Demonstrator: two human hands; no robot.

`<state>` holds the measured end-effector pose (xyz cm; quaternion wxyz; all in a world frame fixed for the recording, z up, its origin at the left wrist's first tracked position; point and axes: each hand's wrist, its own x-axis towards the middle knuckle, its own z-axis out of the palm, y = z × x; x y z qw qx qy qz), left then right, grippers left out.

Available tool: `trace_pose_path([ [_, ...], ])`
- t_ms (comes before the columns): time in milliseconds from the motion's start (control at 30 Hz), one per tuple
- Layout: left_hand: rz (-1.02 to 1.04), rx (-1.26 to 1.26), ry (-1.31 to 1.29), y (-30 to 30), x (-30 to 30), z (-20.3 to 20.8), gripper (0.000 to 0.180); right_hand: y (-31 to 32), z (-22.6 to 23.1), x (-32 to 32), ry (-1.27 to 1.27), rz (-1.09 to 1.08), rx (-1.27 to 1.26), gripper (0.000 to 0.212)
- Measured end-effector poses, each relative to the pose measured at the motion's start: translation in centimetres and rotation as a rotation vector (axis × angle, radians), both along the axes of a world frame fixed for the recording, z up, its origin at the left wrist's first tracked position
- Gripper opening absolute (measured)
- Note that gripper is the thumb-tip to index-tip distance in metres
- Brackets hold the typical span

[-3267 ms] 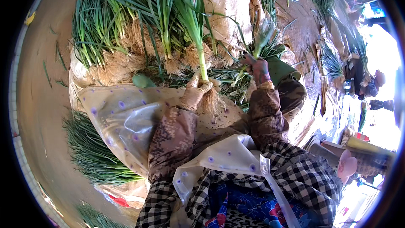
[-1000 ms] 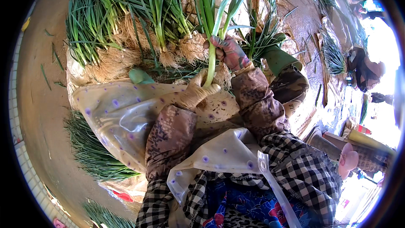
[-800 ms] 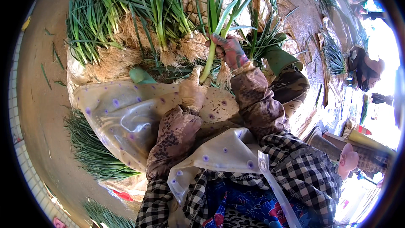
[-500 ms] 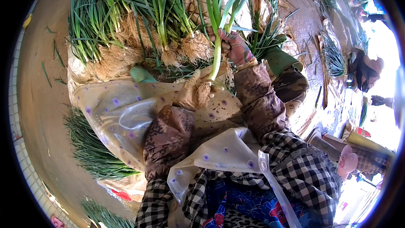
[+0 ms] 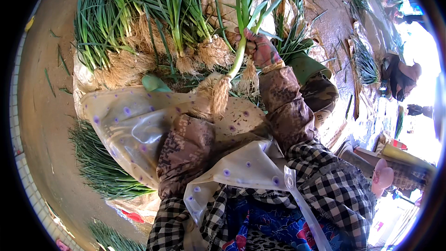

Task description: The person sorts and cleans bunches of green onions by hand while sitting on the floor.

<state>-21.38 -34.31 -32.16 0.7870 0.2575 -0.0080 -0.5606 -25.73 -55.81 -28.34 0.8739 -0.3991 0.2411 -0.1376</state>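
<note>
A long green onion [image 5: 238,60] stands at a slant before me, with its leaves up and its roots low. My right hand [image 5: 263,51] is closed around its pale stalk. Another tuft of roots [image 5: 248,80] hangs just below that hand; its stalk is hidden by the fingers. At the root end, my left hand [image 5: 204,96], in a dirty tan glove, is closed against the base of the stalk. The hanging roots [image 5: 220,96] partly cover its fingers. Under both arms spreads a clear plastic apron [image 5: 139,125] with purple dots.
Bundles of green onions [image 5: 107,23] with tangled roots lie at the far left and middle. A green boot [image 5: 309,67] stands beside my right arm, and another green boot tip [image 5: 155,83] shows past the apron. More green onions [image 5: 104,158] lie at left. Other people are at far right.
The onion's root end has shifted slightly left and up, and its stalk tilts more. The left glove has turned against the roots. My right hand keeps its hold, moved slightly.
</note>
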Motion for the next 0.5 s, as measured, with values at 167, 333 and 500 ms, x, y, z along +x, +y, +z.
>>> trace_pose_path([
  [167,0.283,0.275,-0.421,2.1,2.3,1.8,0.016,-2.6,-4.3,1.5,0.144,-0.131,-0.016,0.028],
  [333,0.285,-0.248,-0.168,6.4,6.3,5.4,0.014,-6.7,-3.2,2.0,0.190,-0.116,-0.050,0.027],
  [500,-0.356,0.130,-0.648,6.3,5.2,2.7,0.016,-5.8,-0.8,2.8,0.222,-0.081,-0.270,0.026],
])
